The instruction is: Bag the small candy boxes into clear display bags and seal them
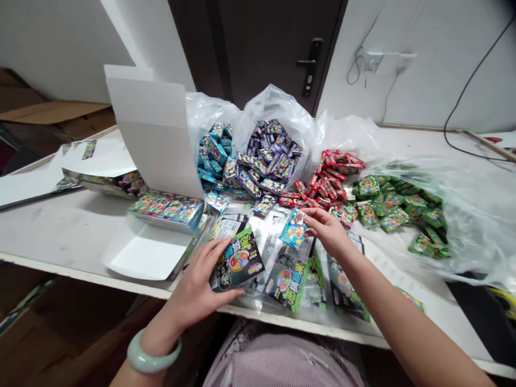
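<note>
My left hand (201,285) grips a dark printed packet (237,262) with green lettering, held just above the table's front edge. My right hand (328,231) pinches a small blue candy box (294,229) over a spread of clear and printed bags (306,279). Behind it lie four heaps of small boxes: blue (213,153), purple (266,158), red (326,180) and green (399,207), each on an opened clear plastic bag.
An open white display carton (153,134) with a raised lid holds rows of small boxes (167,207) at the left. Another filled carton (105,177) lies behind it. A dark door (262,48) and a black cable (463,145) are at the back.
</note>
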Demonstrator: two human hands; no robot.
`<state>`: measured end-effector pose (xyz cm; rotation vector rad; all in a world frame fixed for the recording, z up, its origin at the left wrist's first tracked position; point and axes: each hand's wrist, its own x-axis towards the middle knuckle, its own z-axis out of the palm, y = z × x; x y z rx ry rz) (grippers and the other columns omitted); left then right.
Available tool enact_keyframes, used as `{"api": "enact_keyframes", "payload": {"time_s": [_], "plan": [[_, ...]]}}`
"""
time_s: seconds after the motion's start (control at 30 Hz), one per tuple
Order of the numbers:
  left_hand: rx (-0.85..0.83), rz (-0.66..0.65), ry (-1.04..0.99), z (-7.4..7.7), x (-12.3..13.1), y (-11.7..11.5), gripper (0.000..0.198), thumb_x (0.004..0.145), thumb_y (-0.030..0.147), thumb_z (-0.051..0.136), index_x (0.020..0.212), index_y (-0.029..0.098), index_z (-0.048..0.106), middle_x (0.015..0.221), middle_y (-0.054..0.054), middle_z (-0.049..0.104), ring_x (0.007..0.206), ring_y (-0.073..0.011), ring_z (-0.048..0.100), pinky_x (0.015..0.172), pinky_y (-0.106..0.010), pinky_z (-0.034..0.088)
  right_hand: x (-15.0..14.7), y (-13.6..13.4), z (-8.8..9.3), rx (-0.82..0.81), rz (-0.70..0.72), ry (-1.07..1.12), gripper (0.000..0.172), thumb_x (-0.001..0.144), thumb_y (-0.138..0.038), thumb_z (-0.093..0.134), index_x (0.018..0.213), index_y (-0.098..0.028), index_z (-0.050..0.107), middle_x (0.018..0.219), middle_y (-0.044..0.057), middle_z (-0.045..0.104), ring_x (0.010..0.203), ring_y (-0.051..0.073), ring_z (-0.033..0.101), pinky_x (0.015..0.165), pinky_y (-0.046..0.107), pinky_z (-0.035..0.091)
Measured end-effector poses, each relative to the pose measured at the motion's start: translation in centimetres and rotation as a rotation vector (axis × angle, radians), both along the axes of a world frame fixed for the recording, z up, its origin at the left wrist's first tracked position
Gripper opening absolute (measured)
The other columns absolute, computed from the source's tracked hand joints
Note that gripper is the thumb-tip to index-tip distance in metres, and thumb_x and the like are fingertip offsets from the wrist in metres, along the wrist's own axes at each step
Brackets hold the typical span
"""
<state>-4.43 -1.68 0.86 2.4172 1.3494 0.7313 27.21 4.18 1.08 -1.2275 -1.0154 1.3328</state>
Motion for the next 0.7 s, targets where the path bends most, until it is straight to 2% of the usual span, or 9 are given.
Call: {"api": "enact_keyframes", "payload": {"time_s": [0.13, 0.27, 0.37, 0.47, 0.6, 0.7], "plan": [[0.021, -0.02, 0.033, 0.4, 1.0, 0.0, 0.087, 0.077, 0.051, 0.072, 0.148, 0.03, 0.026, 0.137, -0.012, 0.045, 0.127, -0.0342, 0.046, 0.107, -0.054, 0.042, 1.2, -1.1, -0.6, -0.013, -0.024, -0.004, 0.033, 0.063, -0.041, 0.078, 0.088, -0.02, 0.069, 0.084, 0.002, 0.068, 0.074, 0.015, 0.062, 0.055, 0.024, 0.055], [0.032, -0.041, 0.054, 0.1, 1.7, -0.2, 0.085, 0.078, 0.053, 0.07, 0.147, 0.029, 0.027, 0.136, -0.012, 0.045, 0.126, -0.0344, 0.047, 0.106, -0.053, 0.042, 1.9, -1.2, -1.9, -0.043, -0.093, 0.013, 0.03, 0.064, -0.038, 0.075, 0.086, -0.02, 0.066, 0.085, 0.003, 0.068, 0.074, 0.016, 0.063, 0.054, 0.024, 0.054], [0.031, -0.048, 0.066, -0.2, 1.9, -0.2, 0.084, 0.078, 0.053, 0.069, 0.147, 0.029, 0.027, 0.135, -0.012, 0.046, 0.126, -0.0345, 0.047, 0.105, -0.053, 0.043, 2.2, -1.5, -2.6, -0.073, -0.102, 0.051, 0.035, 0.063, -0.032, 0.072, 0.096, -0.023, 0.064, 0.09, 0.002, 0.068, 0.077, 0.017, 0.065, 0.06, 0.027, 0.057], [0.029, -0.049, 0.076, -0.5, 1.8, 0.0, 0.084, 0.079, 0.055, 0.068, 0.147, 0.029, 0.026, 0.136, -0.013, 0.045, 0.126, -0.0344, 0.046, 0.106, -0.054, 0.042, 2.8, -2.0, -2.5, -0.114, -0.085, 0.087, 0.043, 0.061, -0.026, 0.068, 0.104, -0.026, 0.062, 0.088, -0.001, 0.066, 0.076, 0.016, 0.065, 0.064, 0.028, 0.058], [0.025, -0.044, 0.083, -0.6, 1.6, 0.2, 0.083, 0.08, 0.057, 0.066, 0.147, 0.029, 0.026, 0.136, -0.012, 0.044, 0.127, -0.034, 0.046, 0.107, -0.054, 0.04, 3.7, -2.5, -2.5, -0.141, -0.092, 0.034, 0.036, 0.061, -0.03, 0.07, 0.094, -0.025, 0.058, 0.079, -0.003, 0.065, 0.072, 0.014, 0.064, 0.059, 0.025, 0.056], [0.016, -0.038, 0.084, -0.8, 1.6, 0.3, 0.083, 0.08, 0.056, 0.066, 0.147, 0.028, 0.027, 0.135, -0.012, 0.045, 0.126, -0.0341, 0.046, 0.106, -0.053, 0.041, 4.0, -3.1, -3.3, -0.156, -0.083, -0.063, 0.036, 0.059, -0.037, 0.077, 0.082, -0.022, 0.054, 0.065, -0.003, 0.063, 0.06, 0.014, 0.061, 0.05, 0.022, 0.048]]}}
